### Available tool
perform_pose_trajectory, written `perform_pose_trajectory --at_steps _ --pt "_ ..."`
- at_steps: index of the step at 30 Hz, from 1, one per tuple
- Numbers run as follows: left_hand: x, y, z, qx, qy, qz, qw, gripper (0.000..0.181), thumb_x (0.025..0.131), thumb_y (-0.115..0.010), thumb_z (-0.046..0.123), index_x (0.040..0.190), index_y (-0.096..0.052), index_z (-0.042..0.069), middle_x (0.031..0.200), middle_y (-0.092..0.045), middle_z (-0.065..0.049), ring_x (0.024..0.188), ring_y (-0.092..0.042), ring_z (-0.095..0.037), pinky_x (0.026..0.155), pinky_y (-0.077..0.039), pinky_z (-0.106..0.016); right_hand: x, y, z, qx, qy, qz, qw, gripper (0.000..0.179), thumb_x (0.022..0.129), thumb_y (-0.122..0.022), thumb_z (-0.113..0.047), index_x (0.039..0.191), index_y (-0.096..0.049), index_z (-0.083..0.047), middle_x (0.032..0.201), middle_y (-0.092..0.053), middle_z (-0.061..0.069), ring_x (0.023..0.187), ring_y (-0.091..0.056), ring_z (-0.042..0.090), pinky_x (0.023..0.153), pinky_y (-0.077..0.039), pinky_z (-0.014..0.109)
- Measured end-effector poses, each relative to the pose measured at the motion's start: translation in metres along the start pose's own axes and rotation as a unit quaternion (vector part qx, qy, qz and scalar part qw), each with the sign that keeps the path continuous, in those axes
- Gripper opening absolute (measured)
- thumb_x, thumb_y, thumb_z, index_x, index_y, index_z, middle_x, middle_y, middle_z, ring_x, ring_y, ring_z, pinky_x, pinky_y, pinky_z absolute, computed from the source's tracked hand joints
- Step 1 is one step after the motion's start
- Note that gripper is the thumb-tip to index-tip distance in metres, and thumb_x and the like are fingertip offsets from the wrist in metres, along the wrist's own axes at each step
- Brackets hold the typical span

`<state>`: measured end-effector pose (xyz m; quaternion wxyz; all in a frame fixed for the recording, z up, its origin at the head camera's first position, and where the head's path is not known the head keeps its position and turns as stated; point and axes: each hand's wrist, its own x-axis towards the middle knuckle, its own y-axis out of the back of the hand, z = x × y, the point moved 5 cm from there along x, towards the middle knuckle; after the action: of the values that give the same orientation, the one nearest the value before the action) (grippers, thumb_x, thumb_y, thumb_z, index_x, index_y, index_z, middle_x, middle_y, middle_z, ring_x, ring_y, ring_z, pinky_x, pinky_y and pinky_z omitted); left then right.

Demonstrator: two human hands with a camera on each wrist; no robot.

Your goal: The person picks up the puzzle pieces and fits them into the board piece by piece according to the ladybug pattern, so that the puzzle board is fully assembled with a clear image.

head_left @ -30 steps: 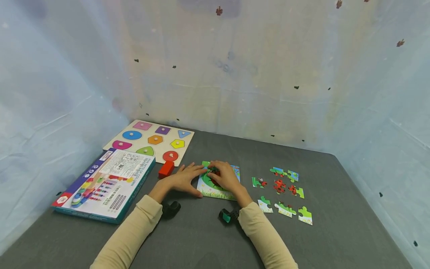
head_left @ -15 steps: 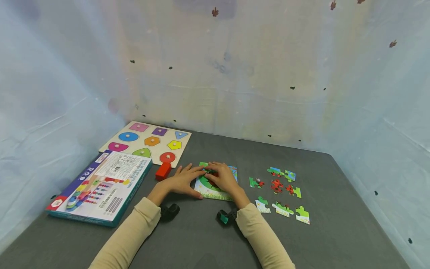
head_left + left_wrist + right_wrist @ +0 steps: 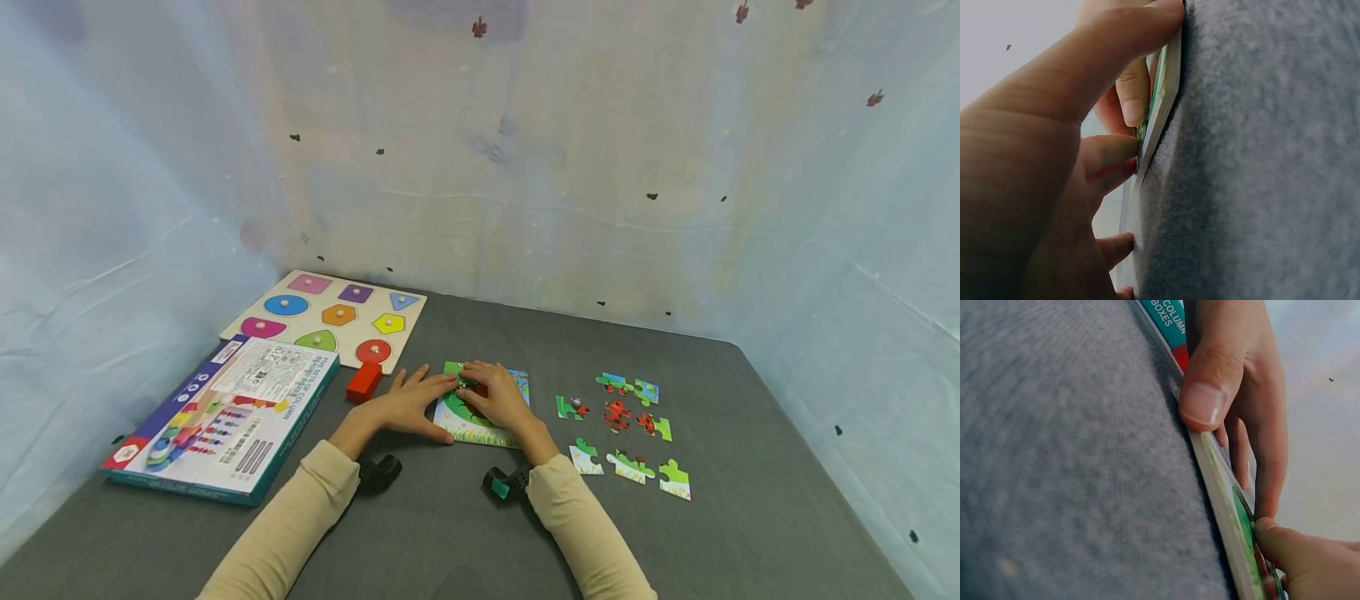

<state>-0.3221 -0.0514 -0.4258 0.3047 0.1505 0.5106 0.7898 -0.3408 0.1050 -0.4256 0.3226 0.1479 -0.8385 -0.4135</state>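
A square ladybird picture board [image 3: 483,432] lies flat on the grey table. My left hand [image 3: 407,407] spans its left side with fingers spread; the left wrist view shows the thumb [image 3: 1163,9] at its near corner. My right hand [image 3: 501,398] reaches over the board with curled fingers, pinching a small green puzzle piece [image 3: 466,384] against its upper left part. The piece is mostly hidden by the fingertips. In the right wrist view the right thumb [image 3: 1275,540] meets a left fingertip over the board.
Several loose puzzle pieces [image 3: 617,415] lie right of the board in rough rows. A red block [image 3: 364,382] stands left of the left hand, beside a toy box [image 3: 225,417]. Behind is a wooden knob puzzle board [image 3: 360,333]. Plastic sheeting [image 3: 555,242] rises at the back.
The head view has shifted slightly. The right fingertips have moved a little on the upper left of the board; the left hand keeps its place at the edge.
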Motion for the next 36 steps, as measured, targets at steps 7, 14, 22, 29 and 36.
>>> perform_pose_trajectory --at_steps 7,14,22,29,36 --pt "0.0 0.002 0.004 0.008 0.011 0.004 0.9999 0.093 0.073 -0.067 0.062 0.146 -0.033 0.016 0.153 -0.024 -0.004 0.14 -0.007 -0.042 0.103 -0.001 -0.068 0.001 -0.001 -0.002 -0.025 0.002 -0.012 0.9996 0.037 0.09 -0.063 -0.021 0.122 -0.061 -0.003 0.13 -0.053 0.018 0.121 -0.048 0.032 0.103 -0.027 0.057" --pt "0.008 0.004 0.012 0.051 0.018 0.014 0.9985 0.091 0.073 -0.063 0.067 0.143 -0.037 0.014 0.151 -0.029 -0.005 0.141 -0.012 -0.035 0.103 -0.005 -0.068 0.001 0.003 -0.005 -0.027 -0.018 -0.056 0.9979 0.038 0.093 -0.059 -0.022 0.127 -0.056 -0.006 0.128 -0.047 0.016 0.114 -0.048 0.031 0.096 -0.038 0.047" --pt "0.015 0.006 0.022 0.046 -0.022 0.027 0.9983 0.082 0.078 -0.065 0.058 0.137 -0.044 0.006 0.141 -0.04 -0.015 0.132 -0.034 -0.033 0.106 -0.026 -0.051 -0.003 0.016 -0.003 0.029 -0.03 -0.141 0.9891 0.05 0.095 -0.055 -0.021 0.138 -0.041 0.0 0.142 -0.038 0.019 0.136 -0.025 0.038 0.105 -0.029 0.051" --pt "0.013 0.004 0.018 -0.001 -0.007 0.008 0.9999 0.078 0.08 -0.067 0.051 0.139 -0.044 0.007 0.146 -0.032 -0.019 0.133 -0.031 -0.036 0.103 -0.031 -0.052 -0.014 0.048 0.013 0.028 -0.011 -0.122 0.992 0.054 0.092 -0.06 -0.016 0.139 -0.04 0.002 0.146 -0.033 0.021 0.137 -0.021 0.04 0.106 -0.023 0.056" --pt "0.013 0.005 0.016 -0.015 -0.004 0.009 0.9998 0.075 0.079 -0.069 0.05 0.138 -0.046 0.009 0.146 -0.031 -0.017 0.133 -0.031 -0.033 0.104 -0.03 -0.051 -0.039 0.102 0.035 0.017 -0.043 -0.074 0.9962 0.053 0.09 -0.062 -0.012 0.137 -0.043 0.002 0.147 -0.031 0.018 0.138 -0.02 0.038 0.105 -0.022 0.059"
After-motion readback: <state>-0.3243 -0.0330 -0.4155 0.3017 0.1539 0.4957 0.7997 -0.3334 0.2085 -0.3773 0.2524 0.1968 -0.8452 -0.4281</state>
